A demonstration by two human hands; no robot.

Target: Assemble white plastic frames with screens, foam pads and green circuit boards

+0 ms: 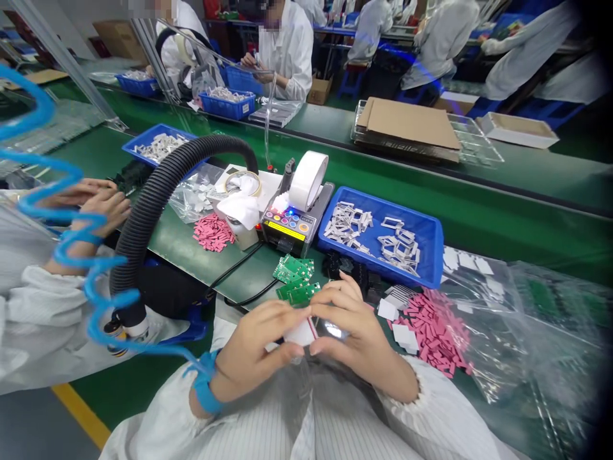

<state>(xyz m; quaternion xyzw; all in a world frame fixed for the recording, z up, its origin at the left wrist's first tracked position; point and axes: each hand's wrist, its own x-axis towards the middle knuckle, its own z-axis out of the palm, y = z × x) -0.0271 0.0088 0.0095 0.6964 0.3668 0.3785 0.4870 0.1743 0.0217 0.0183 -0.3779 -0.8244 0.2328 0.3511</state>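
My left hand (261, 342), with a blue band on its wrist, is closed on a small white flat piece (301, 332) that has a red strip along its right edge. My right hand (349, 326) curls in from the other side, its fingertips at that edge of the piece. Fingers hide part of the white piece. Just beyond my hands lie several green circuit boards (295, 276). Black parts (345, 267) sit right of the boards. To the right of my right hand are a heap of pink strips (438, 332) and loose white squares (405, 337).
A blue bin (437, 246) holds white frames. A tape dispenser (291, 230) with a white roll stands behind the boards. A black hose (158, 191) arches at left, near a coiled blue cord (90, 281). A co-worker's hands (103, 207) are at far left; plastic bags (493, 338) lie right.
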